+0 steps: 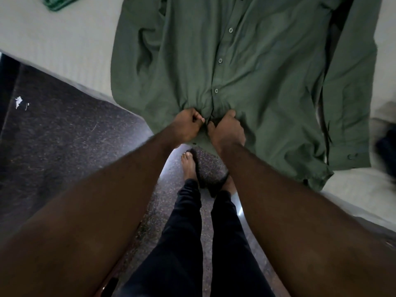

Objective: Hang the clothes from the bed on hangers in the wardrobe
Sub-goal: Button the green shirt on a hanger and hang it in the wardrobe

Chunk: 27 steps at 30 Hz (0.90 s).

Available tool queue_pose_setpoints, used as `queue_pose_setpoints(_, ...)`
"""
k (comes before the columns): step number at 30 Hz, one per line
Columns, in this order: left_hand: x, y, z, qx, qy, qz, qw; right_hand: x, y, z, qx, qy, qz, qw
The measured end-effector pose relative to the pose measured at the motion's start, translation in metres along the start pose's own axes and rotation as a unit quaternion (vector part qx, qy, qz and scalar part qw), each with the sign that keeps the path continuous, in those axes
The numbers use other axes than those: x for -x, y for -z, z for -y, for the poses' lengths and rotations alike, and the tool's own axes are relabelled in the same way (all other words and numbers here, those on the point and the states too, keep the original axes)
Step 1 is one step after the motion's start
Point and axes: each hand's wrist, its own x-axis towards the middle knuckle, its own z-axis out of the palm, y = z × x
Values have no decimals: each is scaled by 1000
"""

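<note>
Fingers of the left hand [186,127] are curled tight into the palm, with a fold of cloth pinched under the thumb. Fingers of the right hand [228,131] are curled under as well, knuckles up, and cloth is bunched beneath them; the fingertips themselves are hidden by the hand. The two hands are set just beside each other, nearly touching, on either side of the button line. What is gripped is the lower front of a green shirt [246,67], gathered into tight creases just above the knuckles. The shirt is laid front up, with a row of buttons [220,60] seen running away from the hands. It is spread across a bed [64,39] covered in pale sheeting, and its hem is draped over the near edge. One sleeve is stretched down the right side, with its buttoned cuff [351,156] lying flat on the sheet. The other sleeve is crumpled at the left side of the body. A small patterned green item [57,3] is noted at the far left of the bed, cut off by the frame. A dark blurred object [387,146] is noted at the right edge; what it is cannot be told. Below the forearms, dark trousers [184,232] and a bare foot [188,166] are seen on a dark speckled floor [53,125]. A white scrap [18,102] is seen on the floor at far left.
</note>
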Motion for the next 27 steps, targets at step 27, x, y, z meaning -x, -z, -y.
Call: queue_pose_setpoints(27, 6, -7, -10, 179, 41, -15, 983, -3, 22, -26, -380, -28, 158, 911)
